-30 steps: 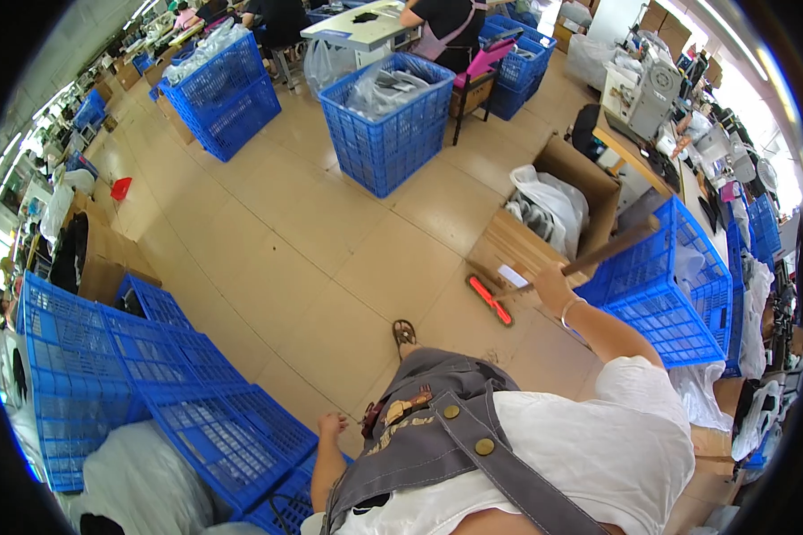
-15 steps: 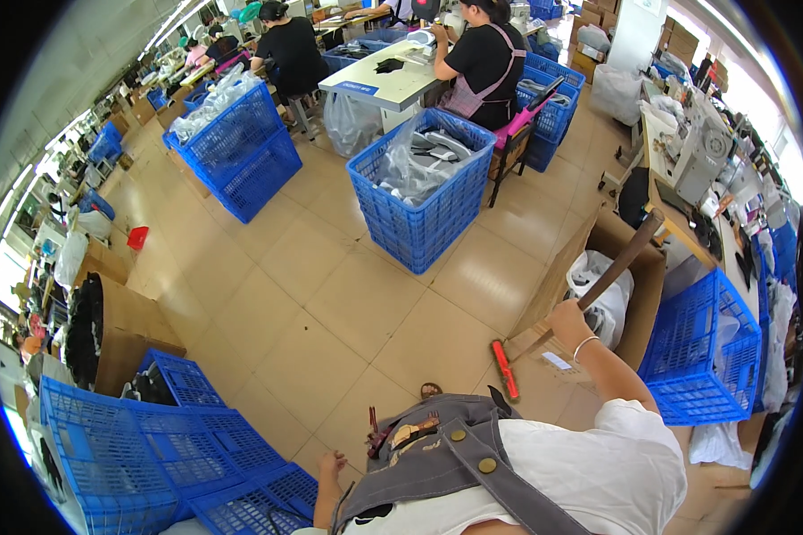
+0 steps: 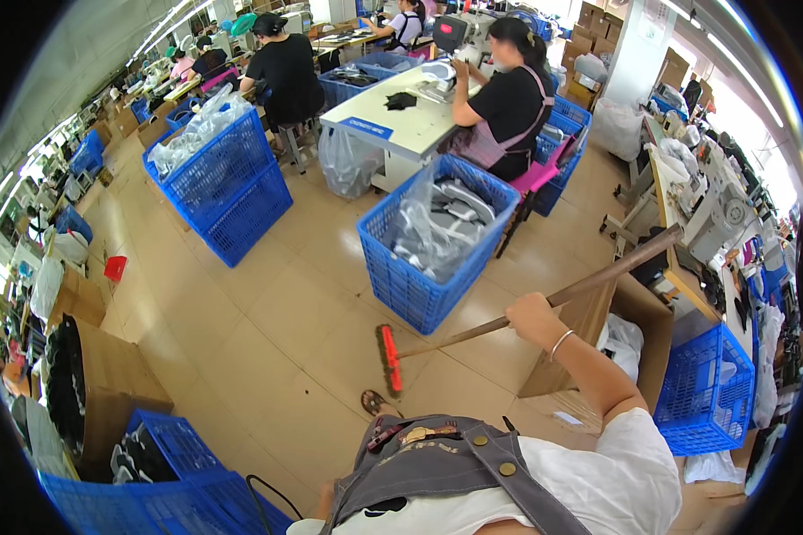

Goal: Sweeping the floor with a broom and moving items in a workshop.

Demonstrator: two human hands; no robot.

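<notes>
My right hand is wrapped round the brown wooden handle of a broom. The handle slants from the upper right, above the cardboard box, down to the left. Its red head with dark bristles rests on the tiled floor, ahead of my sandalled foot. Of my left arm only a sliver shows beside the grey apron; the left hand itself is hidden. A small dark speck lies on the floor to the left of the broom head.
Stacked blue crates with bagged grey parts stand ahead, beside a seated co-worker at a sewing table. More crates stand left. At right are an open cardboard box and a blue crate. Blue crates edge the near left.
The broom head has swung left and forward across the floor, and the handle now lies flatter. My right hand has moved left. My left hand has gone out of sight.
</notes>
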